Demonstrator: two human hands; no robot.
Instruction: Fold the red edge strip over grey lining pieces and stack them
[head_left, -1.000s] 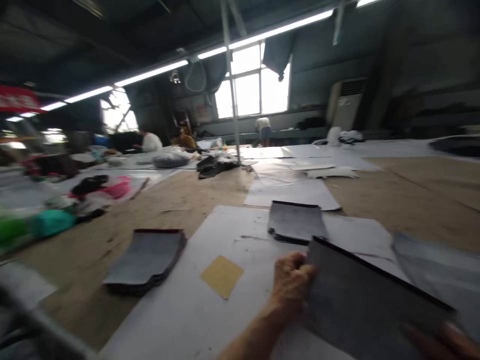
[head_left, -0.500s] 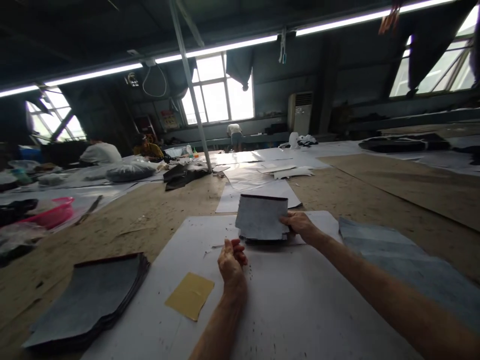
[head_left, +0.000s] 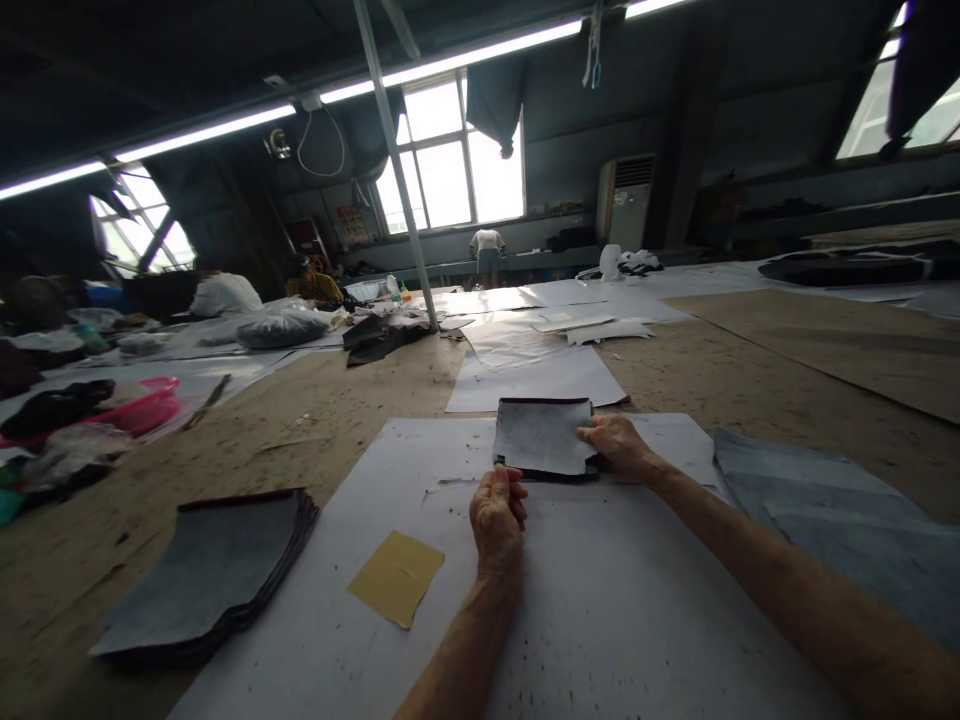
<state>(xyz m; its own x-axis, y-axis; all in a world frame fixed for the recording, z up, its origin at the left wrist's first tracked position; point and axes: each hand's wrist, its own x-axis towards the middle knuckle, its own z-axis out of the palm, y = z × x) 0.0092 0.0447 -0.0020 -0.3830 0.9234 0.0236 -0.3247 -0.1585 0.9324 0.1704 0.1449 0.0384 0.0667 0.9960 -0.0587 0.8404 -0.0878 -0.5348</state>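
Observation:
A small stack of grey fabric pieces [head_left: 541,436] with dark edges is tilted up just above the white sheet [head_left: 600,590]. My right hand [head_left: 619,446] grips its right edge, thumb on the front face. At the lower left corner of the stack is my left hand [head_left: 498,512], its fingers curled and thumb pressed in. Whether a corner is between those fingers is hidden. A yellowish square card [head_left: 397,578] lies on the sheet to the left of my left hand.
On the left rests a thicker stack of grey pieces [head_left: 217,565]. Bluish-grey fabric [head_left: 832,510] lies at right. A thin metal pole [head_left: 405,190] rises beyond the sheet. A pink basin [head_left: 142,408] and plastic bags sit far left. Other people [head_left: 487,255] are at the back.
My left hand has come up to the lower left corner of the stack, its fingers closing. The stack in my right hand has tipped and dropped slightly. The camera view has shifted.

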